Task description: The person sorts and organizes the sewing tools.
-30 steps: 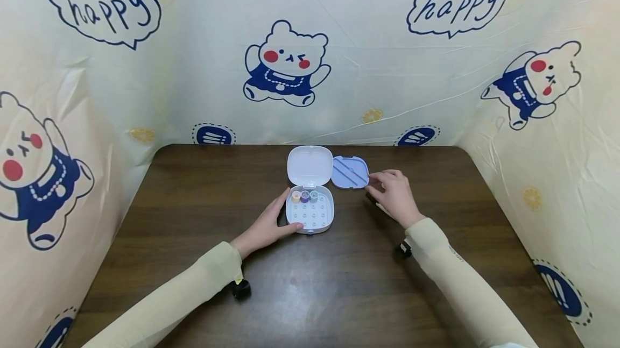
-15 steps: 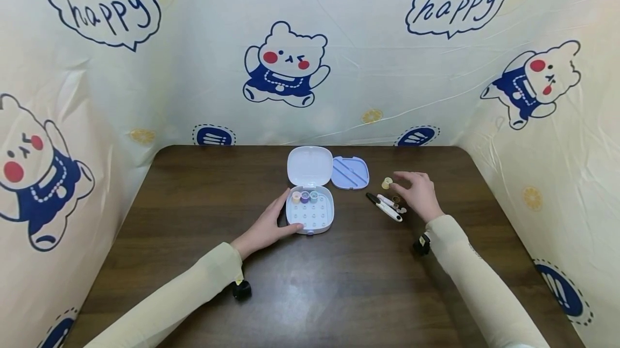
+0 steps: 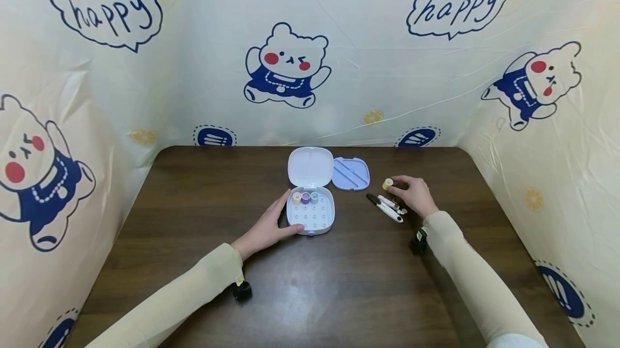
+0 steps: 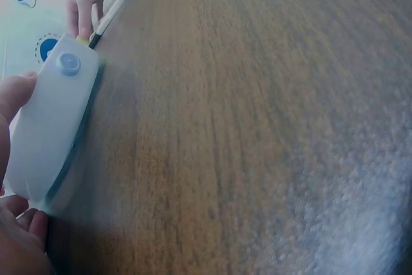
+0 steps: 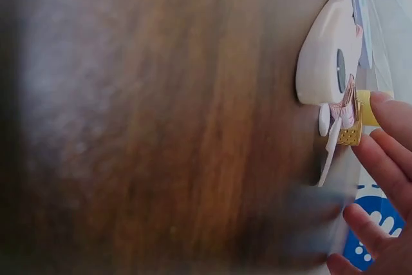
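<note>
In the head view, a white sewing box (image 3: 310, 227) stands with its lid (image 3: 310, 167) raised. Peach, purple and green thread spools (image 3: 305, 198) fill its back row of pegs. My left hand (image 3: 265, 231) grips the box, thumb at the front corner and fingers along the left side. To the right, my right hand (image 3: 415, 196) pinches a yellow thread spool (image 3: 388, 183) between thumb and fingertips. The right wrist view shows the thumb on this yellow spool (image 5: 368, 109), beside a gold thimble (image 5: 349, 136).
A lavender tray (image 3: 351, 174) with diagonal slots lies right of the raised lid. A long white tool with a black end (image 3: 389, 212) and smaller white items lie just in front of my right hand. The printed curtain (image 3: 368, 68) borders the dark wooden table (image 3: 310, 294).
My right hand has moved right, away from the lavender tray, to the yellow spool, and its fingers have closed on it. My left hand stays on the box.
</note>
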{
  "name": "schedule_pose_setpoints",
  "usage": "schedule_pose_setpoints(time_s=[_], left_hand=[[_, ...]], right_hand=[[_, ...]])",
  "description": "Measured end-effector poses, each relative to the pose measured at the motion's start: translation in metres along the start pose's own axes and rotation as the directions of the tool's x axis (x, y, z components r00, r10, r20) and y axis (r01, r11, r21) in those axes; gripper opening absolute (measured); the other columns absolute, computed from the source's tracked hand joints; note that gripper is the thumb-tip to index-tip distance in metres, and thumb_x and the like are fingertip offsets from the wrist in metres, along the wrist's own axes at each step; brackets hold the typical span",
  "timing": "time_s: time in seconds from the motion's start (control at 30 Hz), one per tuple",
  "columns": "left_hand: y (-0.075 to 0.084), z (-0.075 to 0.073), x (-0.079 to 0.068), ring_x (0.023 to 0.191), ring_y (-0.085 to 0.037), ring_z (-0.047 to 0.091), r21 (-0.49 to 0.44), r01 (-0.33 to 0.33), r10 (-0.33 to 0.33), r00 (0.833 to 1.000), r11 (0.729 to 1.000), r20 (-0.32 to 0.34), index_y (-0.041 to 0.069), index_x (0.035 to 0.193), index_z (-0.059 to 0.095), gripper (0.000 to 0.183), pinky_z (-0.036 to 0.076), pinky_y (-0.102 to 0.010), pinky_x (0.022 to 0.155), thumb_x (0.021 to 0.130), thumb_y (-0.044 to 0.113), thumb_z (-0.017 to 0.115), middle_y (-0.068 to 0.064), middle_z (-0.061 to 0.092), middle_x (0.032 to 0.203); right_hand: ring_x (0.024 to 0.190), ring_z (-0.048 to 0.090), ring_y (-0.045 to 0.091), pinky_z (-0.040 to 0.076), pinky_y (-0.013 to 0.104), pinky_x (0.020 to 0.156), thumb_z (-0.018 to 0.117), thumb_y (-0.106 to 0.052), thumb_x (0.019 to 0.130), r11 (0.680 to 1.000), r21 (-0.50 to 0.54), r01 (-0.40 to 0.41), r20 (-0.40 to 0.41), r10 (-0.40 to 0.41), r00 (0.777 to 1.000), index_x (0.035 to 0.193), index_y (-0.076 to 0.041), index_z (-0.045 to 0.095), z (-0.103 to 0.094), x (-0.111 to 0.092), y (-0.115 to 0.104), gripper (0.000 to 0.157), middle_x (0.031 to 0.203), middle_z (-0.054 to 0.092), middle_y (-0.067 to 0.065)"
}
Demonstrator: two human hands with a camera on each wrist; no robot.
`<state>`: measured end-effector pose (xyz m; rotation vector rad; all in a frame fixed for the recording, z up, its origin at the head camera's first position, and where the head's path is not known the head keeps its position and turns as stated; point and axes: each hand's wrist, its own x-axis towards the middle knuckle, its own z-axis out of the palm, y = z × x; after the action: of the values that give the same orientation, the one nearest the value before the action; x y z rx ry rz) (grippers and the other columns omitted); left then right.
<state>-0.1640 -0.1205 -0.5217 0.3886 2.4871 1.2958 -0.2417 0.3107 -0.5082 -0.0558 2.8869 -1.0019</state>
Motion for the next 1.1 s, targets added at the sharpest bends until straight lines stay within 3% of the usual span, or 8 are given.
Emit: schedule_pose_setpoints(time_s=[0.67, 1.1], left_hand=[[-0.0029, -0.0004, 0.0015, 0.159, -0.034, 0.017, -0.001, 0.003, -0.003, 1.0, 1.0, -0.004, 0.019, 0.169, 0.008, 0.109, 0.02, -0.058, 0.125, 0.092, 0.049, 0.078, -0.01, 0.015, 0.174], [-0.0033, 0.0008, -0.001, 0.158, -0.035, 0.018, -0.007, -0.012, 0.011, 1.0, 1.0, -0.006, 0.017, 0.169, 0.009, 0.108, 0.02, -0.059, 0.124, 0.092, 0.049, 0.078, -0.011, 0.017, 0.173]], right_hand=[[0.115, 0.059, 0.036, 0.044, 0.058, 0.104, 0.069, -0.031, 0.102, 0.998, 0.038, -0.04, -0.003, 0.04, 0.999, 0.131, -0.007, 0.07, 0.0014, 0.0034, -0.0007, 0.038, 0.127, 0.07, 0.018], [0.113, 0.064, 0.036, 0.048, 0.055, 0.1, 0.07, -0.031, 0.101, 0.999, 0.036, -0.019, -0.016, 0.019, 1.0, 0.128, -0.006, 0.071, -0.0002, -0.0033, -0.003, 0.037, 0.12, 0.073, 0.017]])
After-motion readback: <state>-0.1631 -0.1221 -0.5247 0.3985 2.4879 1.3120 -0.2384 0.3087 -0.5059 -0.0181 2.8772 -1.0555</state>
